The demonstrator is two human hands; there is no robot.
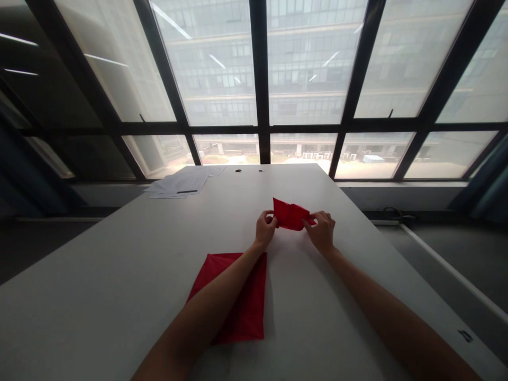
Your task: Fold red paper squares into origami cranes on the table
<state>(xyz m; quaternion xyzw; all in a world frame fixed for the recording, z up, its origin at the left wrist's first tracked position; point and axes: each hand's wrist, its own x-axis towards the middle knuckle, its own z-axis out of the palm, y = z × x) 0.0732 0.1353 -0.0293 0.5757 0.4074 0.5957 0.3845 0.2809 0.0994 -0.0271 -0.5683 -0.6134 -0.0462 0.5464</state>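
A small folded red paper piece [291, 214] is held just above the white table [119, 286], out in front of me. My left hand [265, 228] pinches its left end with closed fingers. My right hand [321, 230] pinches its right end, fingers closed too. Nearer to me a larger flat red sheet [250, 301] lies on the table, partly hidden under my left forearm.
Several white papers [180, 185] with a dark pen lie at the table's far left corner. Two small dark round spots [238, 170] sit near the far edge. Large dark-framed windows [260, 79] stand behind the table. Floor drops away on the right.
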